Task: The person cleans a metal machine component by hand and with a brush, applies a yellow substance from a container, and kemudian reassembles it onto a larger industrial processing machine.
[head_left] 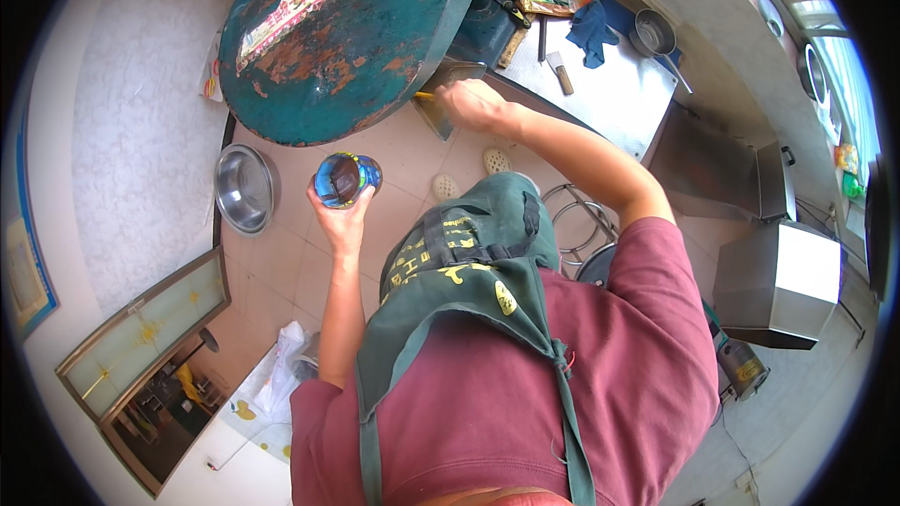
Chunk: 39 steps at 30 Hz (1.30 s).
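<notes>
My left hand (342, 222) grips a round blue jar (338, 180) from below and holds it up over the tiled floor. Something dark brown shows through its round top, though I cannot make out what it is. Farther off and to the right, my right hand (472, 105) is closed at the lower edge of a big dark-green round machine or drum (309, 56). A thin yellow stick (424, 95) pokes out left from the fist. The rest of what it holds is hidden, and a greyish flat panel (436, 118) lies just below.
At the far right, a metal-topped table (607, 94) bears a scraper (561, 75), a blue cloth (591, 34) and a saucepan (653, 34). A steel basin (246, 189) is on the floor at left. Beside my right hip stands a round metal stool frame (574, 215).
</notes>
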{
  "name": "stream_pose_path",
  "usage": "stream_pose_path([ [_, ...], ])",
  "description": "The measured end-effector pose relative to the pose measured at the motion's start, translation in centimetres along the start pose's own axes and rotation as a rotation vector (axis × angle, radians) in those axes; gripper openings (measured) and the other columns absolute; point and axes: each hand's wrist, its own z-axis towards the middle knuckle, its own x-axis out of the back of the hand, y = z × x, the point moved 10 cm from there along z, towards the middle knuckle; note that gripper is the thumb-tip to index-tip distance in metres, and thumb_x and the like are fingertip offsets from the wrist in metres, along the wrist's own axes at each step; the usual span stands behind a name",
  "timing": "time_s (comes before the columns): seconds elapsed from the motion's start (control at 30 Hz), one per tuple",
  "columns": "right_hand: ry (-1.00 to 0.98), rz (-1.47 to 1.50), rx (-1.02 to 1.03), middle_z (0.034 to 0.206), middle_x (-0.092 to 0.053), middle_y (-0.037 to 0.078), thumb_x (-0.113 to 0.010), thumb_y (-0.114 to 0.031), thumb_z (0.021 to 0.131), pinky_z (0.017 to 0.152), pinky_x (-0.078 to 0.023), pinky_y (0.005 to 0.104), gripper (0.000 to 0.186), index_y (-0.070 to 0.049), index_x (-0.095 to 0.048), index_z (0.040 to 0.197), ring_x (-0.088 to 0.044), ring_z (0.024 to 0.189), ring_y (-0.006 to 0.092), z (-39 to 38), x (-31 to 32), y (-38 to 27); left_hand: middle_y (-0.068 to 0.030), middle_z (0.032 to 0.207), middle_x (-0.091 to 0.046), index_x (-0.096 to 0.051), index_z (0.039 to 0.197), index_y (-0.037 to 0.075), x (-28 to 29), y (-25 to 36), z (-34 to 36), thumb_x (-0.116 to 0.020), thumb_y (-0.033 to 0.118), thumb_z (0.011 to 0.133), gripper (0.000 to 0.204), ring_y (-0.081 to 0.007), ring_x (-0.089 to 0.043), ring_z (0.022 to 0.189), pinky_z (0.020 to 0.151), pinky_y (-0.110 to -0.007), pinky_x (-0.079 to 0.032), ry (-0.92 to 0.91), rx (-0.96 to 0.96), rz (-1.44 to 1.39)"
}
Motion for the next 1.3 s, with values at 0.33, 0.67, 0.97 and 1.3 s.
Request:
stream_pose_path([
  [0.33,0.171,-0.041,-0.006,0.099,-0.071,0.022,-0.057,-0.007,0.084,0.076,-0.059,0.0481,0.026,0.002,-0.064,0.107,-0.071,0.089,0.0404,-4.4,2.9,1.7,-0.016,0.132,-0.055,-0.038,0.14,0.0,-0.2,0.4,-0.1,-0.092,0.008,0.073,0.087,-0.025,-0.059,0.121,0.104,-0.039,-0.052,0.002,-0.003,0.031],
  [0.67,0.054,0.047,-0.059,0.077,-0.071,0.025,-0.058,-0.011,0.082,0.069,-0.059,0.0496,0.017,0.002,-0.069,0.084,-0.072,0.074,0.0417,-8.8,3.0,0.7,-0.0162,0.131,-0.056,-0.04,0.138,0.0,0.1,1.3,-0.3,-0.092,0.007,0.072,0.084,-0.0252,-0.061,0.119,0.103,-0.04,-0.052,0.035,-0.028,0.051],
  [0.97,0.016,0.104,-0.107,0.073,-0.068,0.028,-0.057,-0.009,0.076,0.065,-0.06,0.0484,0.019,0.004,-0.07,0.072,-0.071,0.069,0.0443,-4.8,-0.3,0.1,-0.0164,0.131,-0.056,-0.04,0.139,0.0,-0.1,0.8,0.1,-0.092,0.008,0.072,0.085,-0.0253,-0.061,0.118,0.103,-0.039,-0.052,0.017,0.005,-0.03],
  [1.3,-0.021,0.291,-0.447,0.078,-0.073,0.022,-0.057,-0.018,0.089,0.068,-0.059,0.043,0.029,0.0,-0.077,0.102,-0.073,0.068,0.0322,-7.5,1.6,7.4,-0.0161,0.131,-0.056,-0.04,0.137,0.0,-0.3,0.9,-0.2,-0.092,0.008,0.072,0.084,-0.0244,-0.06,0.119,0.104,-0.039,-0.051,0.009,0.028,-0.001],
])
